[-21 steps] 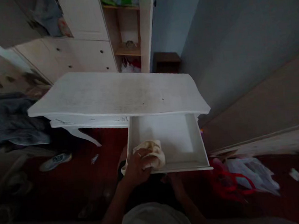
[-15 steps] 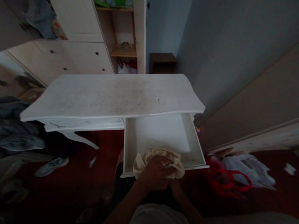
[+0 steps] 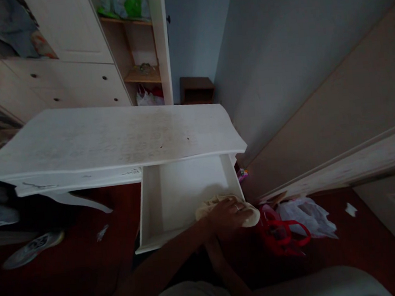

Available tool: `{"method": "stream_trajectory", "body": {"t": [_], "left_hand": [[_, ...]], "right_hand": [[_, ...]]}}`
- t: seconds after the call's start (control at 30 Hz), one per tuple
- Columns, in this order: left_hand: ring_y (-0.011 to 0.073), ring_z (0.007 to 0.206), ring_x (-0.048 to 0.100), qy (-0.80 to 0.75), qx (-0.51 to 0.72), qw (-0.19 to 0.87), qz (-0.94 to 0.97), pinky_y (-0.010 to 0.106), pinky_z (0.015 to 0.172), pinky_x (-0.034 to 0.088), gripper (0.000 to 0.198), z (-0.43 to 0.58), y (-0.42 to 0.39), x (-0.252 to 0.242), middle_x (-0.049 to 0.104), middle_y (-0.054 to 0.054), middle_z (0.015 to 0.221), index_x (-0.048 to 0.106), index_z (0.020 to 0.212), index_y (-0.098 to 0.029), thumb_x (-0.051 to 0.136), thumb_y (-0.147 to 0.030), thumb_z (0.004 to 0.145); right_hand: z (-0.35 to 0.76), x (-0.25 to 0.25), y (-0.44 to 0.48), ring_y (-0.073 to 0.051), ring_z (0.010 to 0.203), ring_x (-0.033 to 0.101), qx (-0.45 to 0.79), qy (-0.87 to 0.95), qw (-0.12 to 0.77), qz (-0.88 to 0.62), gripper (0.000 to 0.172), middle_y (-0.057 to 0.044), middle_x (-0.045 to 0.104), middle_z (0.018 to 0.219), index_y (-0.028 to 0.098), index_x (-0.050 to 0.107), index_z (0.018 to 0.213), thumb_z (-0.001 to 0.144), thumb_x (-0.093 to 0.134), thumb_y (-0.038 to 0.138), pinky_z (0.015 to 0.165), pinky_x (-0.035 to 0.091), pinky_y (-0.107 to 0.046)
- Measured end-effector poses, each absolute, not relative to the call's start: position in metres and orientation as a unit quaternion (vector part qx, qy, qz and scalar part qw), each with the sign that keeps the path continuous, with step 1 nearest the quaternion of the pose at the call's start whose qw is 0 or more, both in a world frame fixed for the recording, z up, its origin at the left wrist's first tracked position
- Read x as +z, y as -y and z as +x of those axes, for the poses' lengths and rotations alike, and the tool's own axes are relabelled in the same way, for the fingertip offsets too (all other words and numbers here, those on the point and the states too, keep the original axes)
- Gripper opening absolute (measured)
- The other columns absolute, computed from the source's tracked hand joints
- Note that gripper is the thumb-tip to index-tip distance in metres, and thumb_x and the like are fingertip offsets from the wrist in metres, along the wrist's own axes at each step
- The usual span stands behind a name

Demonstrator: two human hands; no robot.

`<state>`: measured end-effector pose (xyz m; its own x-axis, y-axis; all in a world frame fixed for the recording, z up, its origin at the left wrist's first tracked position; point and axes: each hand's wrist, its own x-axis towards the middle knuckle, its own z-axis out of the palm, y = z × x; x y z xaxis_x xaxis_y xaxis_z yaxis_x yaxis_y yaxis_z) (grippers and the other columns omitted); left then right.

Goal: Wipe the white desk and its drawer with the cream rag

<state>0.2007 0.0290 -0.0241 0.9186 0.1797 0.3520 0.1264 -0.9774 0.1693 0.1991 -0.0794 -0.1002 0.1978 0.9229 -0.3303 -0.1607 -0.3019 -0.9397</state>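
Note:
My left hand [image 3: 228, 212] presses down on a cream cloth [image 3: 251, 218] at the front right corner of an open white drawer [image 3: 174, 192]. Its fingers are curled over the cloth, and a ring shows on one finger. The drawer is pulled out from under a white table [image 3: 105, 138], and its inside looks bare apart from the cloth. My right forearm [image 3: 218, 260] reaches up under the drawer's front edge. The right hand itself is hidden behind my left hand and the drawer front.
A red bag [image 3: 279, 238] and a white plastic bag [image 3: 306, 212] lie on the dark red floor right of the drawer. A shoe [image 3: 29, 248] lies at the left. Behind the table stand a cream wardrobe [image 3: 79, 80], open shelves [image 3: 141, 74] and a small brown stand [image 3: 196, 86].
My left hand has slid the cloth from the drawer's front left corner along the front edge to its front right corner. The view has swung to the right.

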Motion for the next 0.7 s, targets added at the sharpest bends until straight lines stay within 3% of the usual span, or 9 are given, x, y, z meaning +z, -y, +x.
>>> {"method": "stream_trajectory", "body": {"t": [0.13,0.3,0.5,0.7], "left_hand": [[0.0192,0.102,0.063,-0.111,0.186,0.050,0.975,0.034,0.089,0.048,0.039,0.220,-0.041,-0.028,0.066,0.006,0.122,0.050,0.138,-0.025,0.041,-0.027,0.100],[0.0201,0.101,0.064,-0.232,0.143,0.037,0.961,0.034,0.084,0.051,0.039,0.226,-0.066,-0.024,0.060,0.006,0.131,0.049,0.137,-0.032,0.043,-0.027,0.100],[0.0221,0.092,0.064,-0.343,0.113,0.034,0.932,0.033,0.073,0.052,0.044,0.238,-0.110,-0.008,0.062,0.010,0.119,0.046,0.142,-0.031,0.038,-0.023,0.100],[0.0236,0.094,0.063,-0.438,0.107,0.032,0.892,0.035,0.074,0.052,0.055,0.247,-0.141,-0.011,0.058,0.013,0.123,0.031,0.152,-0.033,0.035,-0.020,0.099]], "right_hand": [[0.195,-0.102,0.079,-0.015,0.050,0.053,0.583,0.290,0.481,-0.588,0.060,-0.003,0.059,0.052,0.019,0.059,0.055,0.073,0.057,0.076,0.056,0.047,-0.029],[0.197,-0.111,0.078,-0.019,0.052,0.060,0.594,0.287,0.463,-0.592,0.058,-0.006,0.064,0.054,0.019,0.065,0.064,0.072,0.056,0.075,0.056,0.048,-0.031],[0.198,-0.106,0.079,-0.021,0.054,0.063,0.599,0.302,0.435,-0.601,0.063,-0.009,0.068,0.056,0.019,0.065,0.057,0.073,0.052,0.079,0.057,0.051,-0.032],[0.201,-0.100,0.081,-0.021,0.057,0.065,0.600,0.305,0.440,-0.595,0.062,-0.009,0.069,0.058,0.019,0.067,0.058,0.073,0.054,0.078,0.059,0.052,-0.032]]}}
